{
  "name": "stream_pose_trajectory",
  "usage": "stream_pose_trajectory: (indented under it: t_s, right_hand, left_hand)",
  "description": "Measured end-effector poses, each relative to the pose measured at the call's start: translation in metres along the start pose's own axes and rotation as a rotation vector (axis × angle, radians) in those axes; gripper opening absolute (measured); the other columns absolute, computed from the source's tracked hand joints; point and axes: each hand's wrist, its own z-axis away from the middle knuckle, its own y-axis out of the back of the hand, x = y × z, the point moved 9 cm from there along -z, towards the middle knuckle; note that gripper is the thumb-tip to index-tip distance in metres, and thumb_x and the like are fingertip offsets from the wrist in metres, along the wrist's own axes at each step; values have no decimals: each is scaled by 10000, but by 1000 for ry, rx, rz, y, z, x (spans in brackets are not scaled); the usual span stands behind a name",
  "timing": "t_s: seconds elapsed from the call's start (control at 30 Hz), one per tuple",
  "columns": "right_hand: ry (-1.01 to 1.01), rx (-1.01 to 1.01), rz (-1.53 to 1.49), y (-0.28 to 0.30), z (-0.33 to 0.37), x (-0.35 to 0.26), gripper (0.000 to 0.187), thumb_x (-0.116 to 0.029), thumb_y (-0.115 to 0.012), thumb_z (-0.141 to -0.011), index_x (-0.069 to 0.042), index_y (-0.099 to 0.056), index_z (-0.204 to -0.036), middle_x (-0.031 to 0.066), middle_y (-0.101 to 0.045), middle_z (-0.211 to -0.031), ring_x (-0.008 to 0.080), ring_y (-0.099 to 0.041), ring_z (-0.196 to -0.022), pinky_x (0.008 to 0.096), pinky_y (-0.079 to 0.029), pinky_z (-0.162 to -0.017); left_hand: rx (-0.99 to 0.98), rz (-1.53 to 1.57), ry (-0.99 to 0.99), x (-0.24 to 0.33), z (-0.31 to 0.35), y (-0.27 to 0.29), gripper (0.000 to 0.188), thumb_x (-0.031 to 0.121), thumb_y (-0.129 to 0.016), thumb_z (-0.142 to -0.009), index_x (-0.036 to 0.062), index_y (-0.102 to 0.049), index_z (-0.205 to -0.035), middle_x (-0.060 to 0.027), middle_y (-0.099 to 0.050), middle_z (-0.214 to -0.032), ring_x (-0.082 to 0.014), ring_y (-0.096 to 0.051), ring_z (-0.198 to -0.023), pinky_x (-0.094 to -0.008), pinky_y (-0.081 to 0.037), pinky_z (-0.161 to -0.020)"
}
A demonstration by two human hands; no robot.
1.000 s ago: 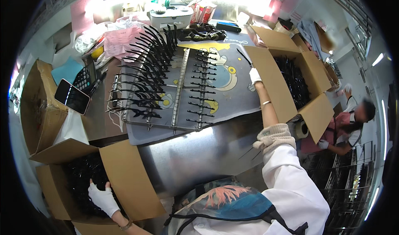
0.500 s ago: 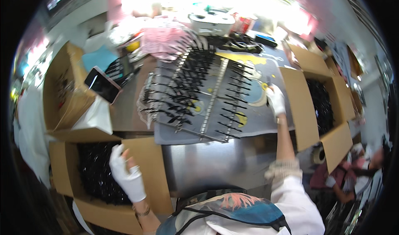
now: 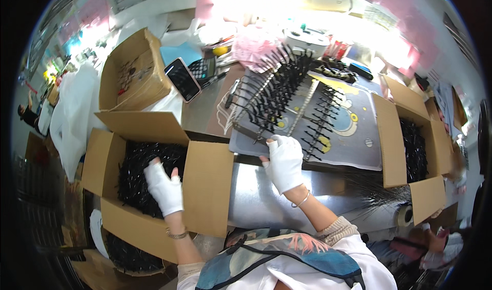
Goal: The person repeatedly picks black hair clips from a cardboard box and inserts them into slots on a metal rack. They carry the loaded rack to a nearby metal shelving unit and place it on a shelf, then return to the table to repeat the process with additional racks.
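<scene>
My left hand [image 3: 165, 187], in a white glove with bare fingertips, reaches over a cardboard box [image 3: 207, 187] filled with thin black strip-like pieces [image 3: 141, 169]. Its thumb stands apart from the fingers, and I see nothing held in it. My right hand [image 3: 285, 162], gloved the same way, is above the near edge of a metal rack [image 3: 303, 108]. Its thumb and forefinger are apart with nothing visible between them; the other fingers are partly hidden. Rows of black pieces [image 3: 271, 95] are fixed along the rack's bars, densest on the left side.
A grey patterned mat [image 3: 359, 149] lies under the rack on a metal table [image 3: 251, 192]. At right stands another box [image 3: 392, 151] of black pieces. A phone [image 3: 183, 80], a calculator [image 3: 202, 68] and an older carton [image 3: 154, 75] sit at left. Black strands [image 3: 382, 187] lie near a tape roll [image 3: 404, 216].
My right hand has come from the rack's right side to its near edge, toward the left. My left hand has moved farther over the black pieces. The whole view has shifted leftward.
</scene>
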Motion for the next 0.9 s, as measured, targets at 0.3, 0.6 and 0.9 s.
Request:
stream_pose_trajectory:
  t_s: [0.3,0.6,0.9]
  right_hand:
    - [203,-191,136,-5,-1,60,131,-217,-780,-700,-124,-711,-762,29,-674,-800,204,-643,-960,458,-406,-1072]
    - [-43,34,-60,76,63,129,268,-151,-818,-637,-89,-671,-852,22,-682,-982,243,-627,-1006,418,-442,-981]
    - [-402,559,-399,47,2,123,881,-122,-812,-730,-14,-376,-1488,188,-605,-1294,354,-600,-1152,402,-468,-1003]
  left_hand:
    - [-299,725,-317,150,22,-87,692,242,-768,-858,-32,-469,-1420,-211,-543,-1407,-332,-543,-1292,-394,-420,-1103]
    - [-400,847,-449,249,80,-114,903,316,-834,-788,-69,-382,-1469,-265,-482,-1438,-373,-476,-1338,-419,-366,-1131]
    - [-304,1599,-28,301,42,-133,815,86,-777,-854,1,-317,-1521,-149,-518,-1390,-213,-533,-1203,-354,-437,-1056]
